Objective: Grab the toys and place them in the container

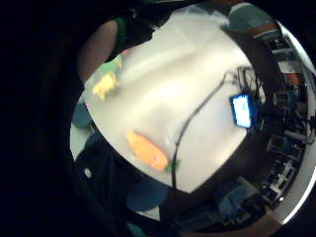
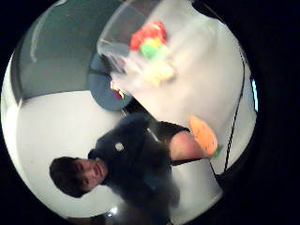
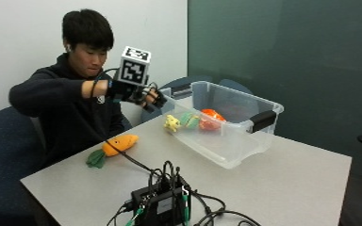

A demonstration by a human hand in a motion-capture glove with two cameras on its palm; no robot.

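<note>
Outside view: clear container (image 3: 231, 141) holds yellow, green and red toys (image 3: 190, 121); right hand's (image 3: 144, 95) finger state can't be told.

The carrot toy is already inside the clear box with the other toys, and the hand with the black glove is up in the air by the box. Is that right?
Not quite. The carrot toy is not in the clear box; the outside view shows it lying on the table, in front of the person. The other toys are in the box, and the gloved right hand is up in the air by the box.
</note>
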